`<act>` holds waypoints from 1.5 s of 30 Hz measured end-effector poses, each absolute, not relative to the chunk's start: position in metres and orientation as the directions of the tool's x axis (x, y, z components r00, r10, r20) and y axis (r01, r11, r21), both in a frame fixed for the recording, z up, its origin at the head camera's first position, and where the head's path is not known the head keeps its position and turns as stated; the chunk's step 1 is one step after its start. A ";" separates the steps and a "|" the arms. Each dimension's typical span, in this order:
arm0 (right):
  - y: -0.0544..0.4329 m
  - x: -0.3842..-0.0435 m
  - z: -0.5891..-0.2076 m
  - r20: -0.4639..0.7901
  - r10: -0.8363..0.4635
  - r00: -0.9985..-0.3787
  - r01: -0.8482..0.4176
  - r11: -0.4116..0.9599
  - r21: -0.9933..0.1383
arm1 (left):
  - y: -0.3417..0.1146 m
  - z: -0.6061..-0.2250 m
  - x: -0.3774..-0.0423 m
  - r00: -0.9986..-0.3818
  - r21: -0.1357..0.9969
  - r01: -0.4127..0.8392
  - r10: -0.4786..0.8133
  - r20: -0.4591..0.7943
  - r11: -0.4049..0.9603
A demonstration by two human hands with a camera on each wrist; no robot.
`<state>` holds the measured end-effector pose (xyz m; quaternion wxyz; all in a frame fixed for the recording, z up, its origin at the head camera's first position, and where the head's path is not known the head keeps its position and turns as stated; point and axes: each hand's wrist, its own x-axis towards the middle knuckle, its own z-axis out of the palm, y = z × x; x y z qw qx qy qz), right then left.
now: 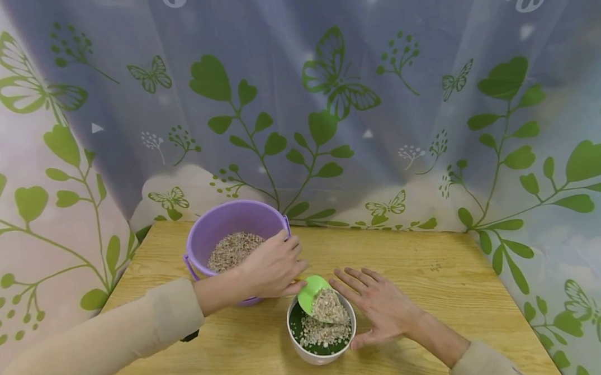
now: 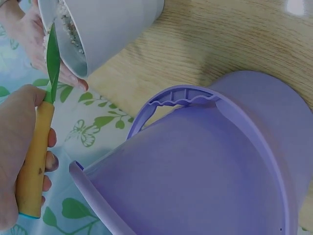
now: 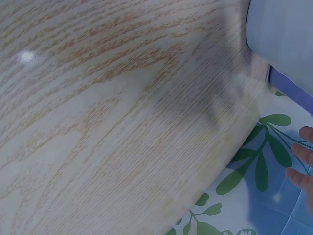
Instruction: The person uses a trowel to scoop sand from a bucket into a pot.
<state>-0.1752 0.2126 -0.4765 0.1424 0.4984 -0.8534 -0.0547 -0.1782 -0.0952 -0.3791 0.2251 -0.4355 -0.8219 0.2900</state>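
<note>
My left hand (image 1: 273,266) grips the yellow handle of a small trowel (image 1: 308,296), its fingers wrapped round it in the left wrist view. The green blade is tilted over a white pot (image 1: 317,358) and carries a heap of pale, grainy potting mix (image 1: 328,306). More of the mix lies in the pot, over a dark green surface inside. Spread beside the pot's right rim, my right hand (image 1: 383,304) has straight fingers and grips nothing. To the left, a purple bucket (image 1: 239,215) holds more of the grainy mix (image 1: 233,250), partly hidden by my left hand.
Everything stands on a light wooden table (image 1: 428,260). A curtain (image 1: 415,103) printed with leaves and butterflies hangs behind and at both sides. The bucket's purple handle (image 2: 188,94) hangs down along its side.
</note>
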 end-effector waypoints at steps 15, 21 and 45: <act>0.213 -0.175 -0.477 0.187 -0.868 -0.461 -0.836 0.495 0.237 | -0.101 -0.380 -0.176 -0.489 -0.678 0.600 0.865 0.110 0.425; 0.213 -0.176 -0.477 0.192 -0.865 -0.463 -0.835 0.499 0.232 | -0.100 -0.376 -0.173 -0.479 -0.695 0.594 0.872 0.100 0.406; 0.213 -0.175 -0.476 0.177 -0.867 -0.467 -0.836 0.498 0.232 | -0.101 -0.369 -0.170 -0.449 -0.721 0.586 0.889 0.091 0.370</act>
